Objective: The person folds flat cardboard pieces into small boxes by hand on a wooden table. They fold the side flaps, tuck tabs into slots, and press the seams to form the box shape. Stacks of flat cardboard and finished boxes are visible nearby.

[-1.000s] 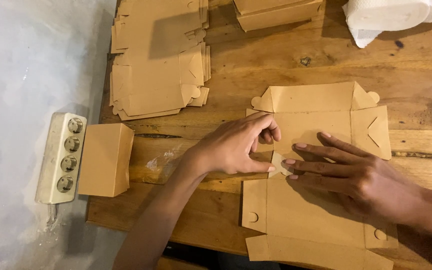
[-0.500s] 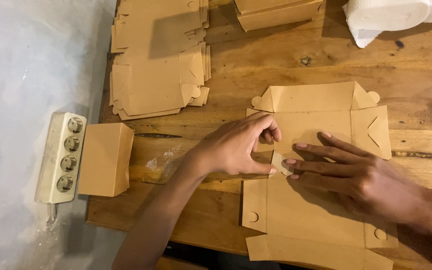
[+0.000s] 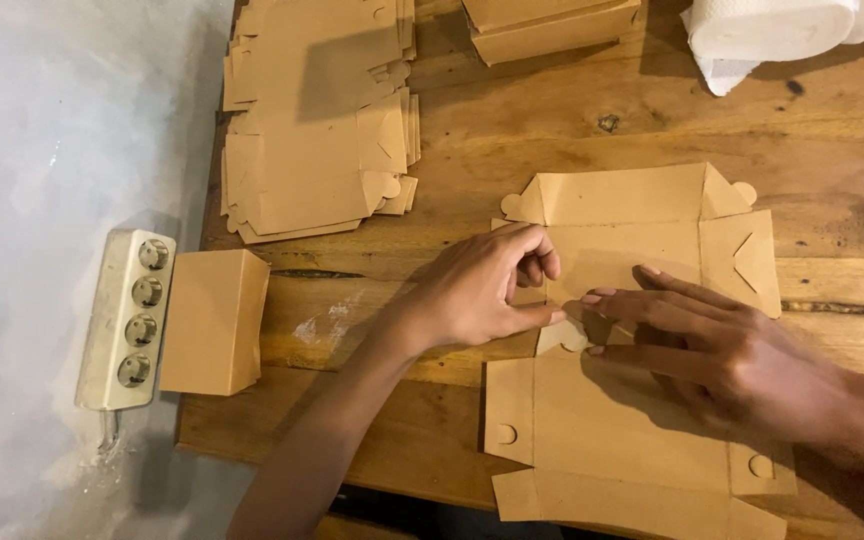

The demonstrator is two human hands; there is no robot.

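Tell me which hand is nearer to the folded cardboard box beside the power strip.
Left. The left hand rests on the flat box blank, apart from the folded box at the table's left edge; the right hand lies farther right on the blank.

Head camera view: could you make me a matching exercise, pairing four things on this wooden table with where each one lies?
1. white power strip
2. folded brown cardboard box
3. stack of flat brown cardboard blanks
4. white paper roll

A. far right corner
B. far left, piled
C. off the table's left edge
D. table's left edge, beside the strip

Pairs: 1-C, 2-D, 3-B, 4-A
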